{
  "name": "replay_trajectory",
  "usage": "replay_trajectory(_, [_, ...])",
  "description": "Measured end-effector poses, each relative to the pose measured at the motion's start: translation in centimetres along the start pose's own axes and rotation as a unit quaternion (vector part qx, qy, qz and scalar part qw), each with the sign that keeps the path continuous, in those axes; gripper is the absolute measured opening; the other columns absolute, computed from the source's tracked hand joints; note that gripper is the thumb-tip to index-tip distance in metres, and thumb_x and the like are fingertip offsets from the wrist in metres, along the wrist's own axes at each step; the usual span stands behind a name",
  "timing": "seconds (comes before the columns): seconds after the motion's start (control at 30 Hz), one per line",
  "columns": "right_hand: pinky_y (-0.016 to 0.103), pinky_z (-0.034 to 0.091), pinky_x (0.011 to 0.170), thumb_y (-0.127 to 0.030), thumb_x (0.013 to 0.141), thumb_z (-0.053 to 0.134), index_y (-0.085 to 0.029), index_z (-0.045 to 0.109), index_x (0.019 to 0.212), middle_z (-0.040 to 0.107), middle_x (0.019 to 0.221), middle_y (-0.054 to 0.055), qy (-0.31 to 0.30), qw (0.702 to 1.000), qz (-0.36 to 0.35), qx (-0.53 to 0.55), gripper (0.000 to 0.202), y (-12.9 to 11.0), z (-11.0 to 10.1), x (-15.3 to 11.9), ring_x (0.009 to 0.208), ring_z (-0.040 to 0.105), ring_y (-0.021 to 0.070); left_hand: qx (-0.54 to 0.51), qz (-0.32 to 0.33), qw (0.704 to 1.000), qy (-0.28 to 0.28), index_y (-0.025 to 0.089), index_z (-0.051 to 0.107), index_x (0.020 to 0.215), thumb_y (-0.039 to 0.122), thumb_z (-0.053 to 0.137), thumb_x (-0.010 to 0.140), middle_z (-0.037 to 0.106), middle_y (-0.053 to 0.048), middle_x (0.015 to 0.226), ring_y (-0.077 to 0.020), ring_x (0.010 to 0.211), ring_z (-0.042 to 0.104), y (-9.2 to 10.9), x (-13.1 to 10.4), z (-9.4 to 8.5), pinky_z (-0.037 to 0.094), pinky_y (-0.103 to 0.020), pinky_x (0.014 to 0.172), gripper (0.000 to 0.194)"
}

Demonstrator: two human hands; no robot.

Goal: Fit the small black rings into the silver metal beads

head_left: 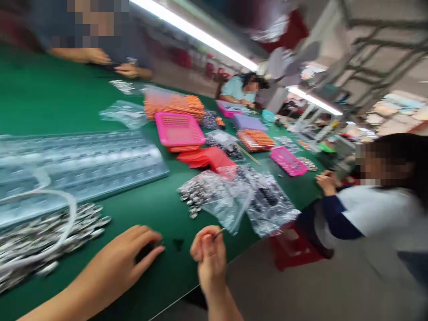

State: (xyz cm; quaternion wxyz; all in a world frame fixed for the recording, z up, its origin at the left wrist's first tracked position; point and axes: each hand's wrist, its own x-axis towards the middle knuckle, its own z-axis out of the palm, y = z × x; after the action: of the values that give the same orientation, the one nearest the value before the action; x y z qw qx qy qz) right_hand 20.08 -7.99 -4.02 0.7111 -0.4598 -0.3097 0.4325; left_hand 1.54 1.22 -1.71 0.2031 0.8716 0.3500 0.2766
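My left hand (129, 249) is just above the green table (143, 196), its fingers curled toward the thumb. Something small and dark shows at those fingertips, too blurred to name. Closed in a pinch, my right hand (210, 256) is near the table's front edge and holds a thin dark piece (219, 233), mostly hidden by the fingers. Left of my left hand lies a heap of flat, oval silvery metal pieces (80, 223). Beyond my right hand, small rounded metal pieces (195, 191) spill beside a clear plastic bag (230, 200).
A clear ridged plastic sheet (100, 160) with a white cord (72, 209) lies at left. Further back are a pink basket (180, 129), red plastic (209, 158), orange bundles (177, 104) and a second pink basket (288, 161). A person (374, 205) sits right on a red stool (294, 247); others work across.
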Motion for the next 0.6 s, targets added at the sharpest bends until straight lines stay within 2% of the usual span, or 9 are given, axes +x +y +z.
replay_trajectory(0.07, [0.023,0.032,0.052,-0.06,0.093,0.062,-0.022,0.06,0.113,0.044,0.067,-0.008,0.011,1.0,0.006,-0.013,0.043,-0.4,0.0,0.0,0.055,0.039,0.0078,-0.001,-0.021,0.998,-0.061,0.022,0.07,0.096,0.04,0.052,0.102,0.071,-0.004,0.091,-0.0204,0.085,0.068,-0.1,-0.8,-0.3,0.056,-0.032,0.076,0.027])
replay_trajectory(0.13, [0.023,0.035,0.053,-0.054,0.097,0.059,-0.027,0.053,0.134,0.046,0.073,-0.006,0.015,0.999,0.012,-0.026,0.046,-0.9,0.2,0.1,0.057,0.042,0.0082,0.0,-0.046,0.995,-0.083,0.02,0.069,0.098,0.031,0.057,0.099,0.07,-0.005,0.09,-0.0212,0.086,0.066,-0.1,-0.7,-0.4,0.053,-0.032,0.076,0.016])
replay_trajectory(0.23, [0.024,0.038,0.052,-0.047,0.102,0.052,-0.031,0.041,0.151,0.048,0.081,-0.004,0.019,0.998,0.011,-0.064,0.053,-1.7,0.5,0.0,0.058,0.045,0.0087,-0.014,-0.069,0.991,-0.112,0.019,0.068,0.102,0.026,0.069,0.093,0.069,-0.005,0.092,-0.0223,0.089,0.063,0.1,-0.3,-0.6,0.05,-0.033,0.077,0.011])
replay_trajectory(0.37, [0.024,0.04,0.051,-0.042,0.103,0.05,-0.04,0.026,0.16,0.053,0.088,-0.002,0.022,0.991,0.01,-0.135,0.061,-2.2,0.8,-0.4,0.056,0.046,0.0076,-0.062,-0.094,0.983,-0.143,0.019,0.067,0.111,0.023,0.074,0.091,0.069,-0.006,0.099,-0.0238,0.095,0.062,0.3,-0.4,-1.1,0.049,-0.035,0.081,0.021])
replay_trajectory(0.5, [0.023,0.043,0.049,-0.037,0.105,0.047,-0.051,0.008,0.161,0.061,0.094,-0.001,0.007,0.983,0.013,-0.183,0.069,-1.9,0.6,-0.5,0.053,0.048,0.0066,-0.098,-0.111,0.975,-0.165,0.019,0.067,0.113,0.018,0.071,0.092,0.069,-0.005,0.103,-0.0244,0.098,0.06,0.1,-0.5,-1.4,0.048,-0.038,0.085,0.021])
replay_trajectory(0.6, [0.021,0.043,0.046,-0.034,0.106,0.044,-0.057,0.002,0.158,0.063,0.097,-0.002,-0.007,0.983,0.014,-0.185,0.071,-1.7,0.2,-0.6,0.051,0.051,0.0059,-0.118,-0.116,0.972,-0.169,0.02,0.068,0.113,0.017,0.07,0.093,0.069,-0.005,0.102,-0.0235,0.097,0.06,0.1,-0.3,-1.5,0.047,-0.037,0.084,0.021])
